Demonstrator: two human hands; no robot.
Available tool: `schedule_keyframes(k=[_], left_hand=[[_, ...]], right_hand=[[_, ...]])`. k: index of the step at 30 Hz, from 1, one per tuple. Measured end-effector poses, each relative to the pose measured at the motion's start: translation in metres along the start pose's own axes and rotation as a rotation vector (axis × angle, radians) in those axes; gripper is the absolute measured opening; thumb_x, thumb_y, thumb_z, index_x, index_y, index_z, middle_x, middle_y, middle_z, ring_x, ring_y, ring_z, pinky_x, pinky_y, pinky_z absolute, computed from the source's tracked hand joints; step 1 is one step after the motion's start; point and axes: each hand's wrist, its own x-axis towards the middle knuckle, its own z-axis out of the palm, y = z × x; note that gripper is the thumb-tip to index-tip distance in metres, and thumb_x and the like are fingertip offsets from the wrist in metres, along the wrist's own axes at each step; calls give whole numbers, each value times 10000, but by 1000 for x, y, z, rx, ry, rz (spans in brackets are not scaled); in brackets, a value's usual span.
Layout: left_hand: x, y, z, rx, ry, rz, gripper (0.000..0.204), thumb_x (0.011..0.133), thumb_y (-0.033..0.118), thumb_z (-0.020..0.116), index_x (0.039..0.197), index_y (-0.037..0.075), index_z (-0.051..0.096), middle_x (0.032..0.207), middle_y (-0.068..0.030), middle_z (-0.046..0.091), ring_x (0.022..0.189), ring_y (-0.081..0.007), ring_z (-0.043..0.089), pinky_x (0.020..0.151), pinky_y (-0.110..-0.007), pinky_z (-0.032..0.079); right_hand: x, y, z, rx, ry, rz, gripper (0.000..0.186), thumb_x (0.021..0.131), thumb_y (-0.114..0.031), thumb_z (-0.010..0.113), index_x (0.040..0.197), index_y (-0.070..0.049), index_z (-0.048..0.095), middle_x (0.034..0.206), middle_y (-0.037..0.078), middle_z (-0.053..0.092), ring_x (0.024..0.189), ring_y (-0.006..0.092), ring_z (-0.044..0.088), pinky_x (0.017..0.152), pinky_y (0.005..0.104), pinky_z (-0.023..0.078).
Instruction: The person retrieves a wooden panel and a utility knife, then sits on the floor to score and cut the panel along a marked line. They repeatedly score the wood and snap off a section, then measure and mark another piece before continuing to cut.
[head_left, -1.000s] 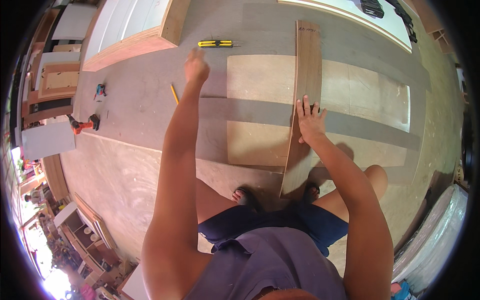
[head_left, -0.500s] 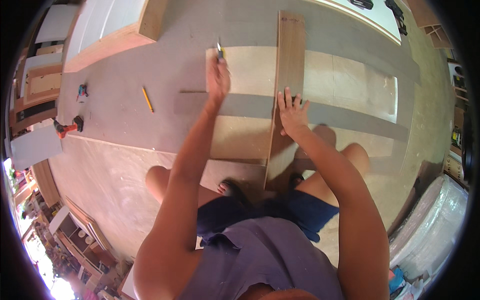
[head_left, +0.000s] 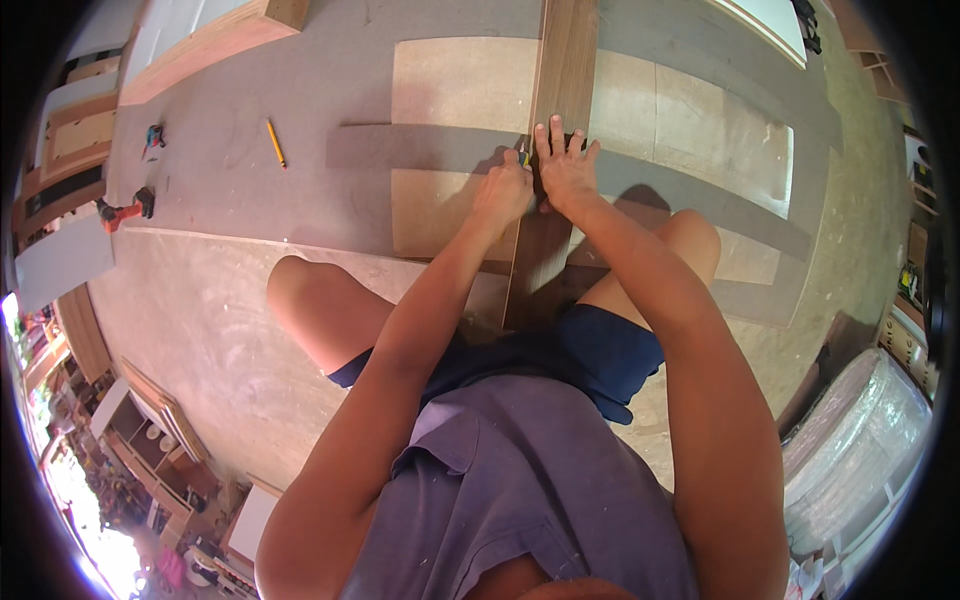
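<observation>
A long brown wooden board lies across the grey sheet, its near end between my knees. My right hand presses on the board with its fingers spread, touching the top face near the left edge. Against that same left edge, my left hand is closed round a utility knife. Only a little of the knife's dark and yellow body shows past the fingers; its blade is hard to make out. Beneath the board is the grey sheet with pale rectangular openings.
To the left lie a yellow pencil, a small blue tool and an orange drill. A white-topped wooden panel stands at the far left. At the right is a plastic-wrapped bundle.
My left hand has come right and nearer with the knife, from beyond the sheet's opening to the board's left edge. My right hand stays on the board. The view has shifted a little.
</observation>
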Motion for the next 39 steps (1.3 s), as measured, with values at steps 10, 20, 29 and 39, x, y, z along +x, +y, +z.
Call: schedule_keyframes(k=[10, 20, 29, 39], left_hand=[[15, 7, -5, 63, -80, 24, 385, 936, 238, 536, 1157, -71, 472, 972, -368, 664, 951, -528, 653, 869, -567, 514], [-32, -23, 24, 74, -96, 23, 393, 940, 213, 514, 1169, -102, 457, 968, -368, 664, 917, -520, 663, 818, -577, 519], [-44, -25, 2, 24, -193, 0, 407, 951, 220, 509, 1206, -94, 468, 979, -364, 668, 894, -513, 669, 821, -565, 527], [17, 5, -5, 28, -19, -18, 403, 955, 263, 521, 1183, -67, 483, 994, -364, 666, 958, -505, 666, 880, -565, 517]], right_hand=[[0, 3, -2, 30, -20, -4, 1363, 633, -397, 939, 1630, -149, 41, 1700, 123, 14, 1498, 433, 220, 1133, 682, 270], [0, 1, 6, 277, -4, -16, 1366, 575, -200, 972, 1611, -123, 86, 1687, 142, 1, 1476, 533, 165, 1108, 518, 476], [-3, 3, -5, 219, -12, -4, 1377, 585, -267, 975, 1617, -162, 69, 1695, 105, -30, 1501, 484, 160, 1068, 676, 428], [-2, 0, -3, 145, 0, 24, 1361, 610, -308, 962, 1626, -185, 64, 1702, 72, -12, 1503, 442, 183, 1081, 737, 336]])
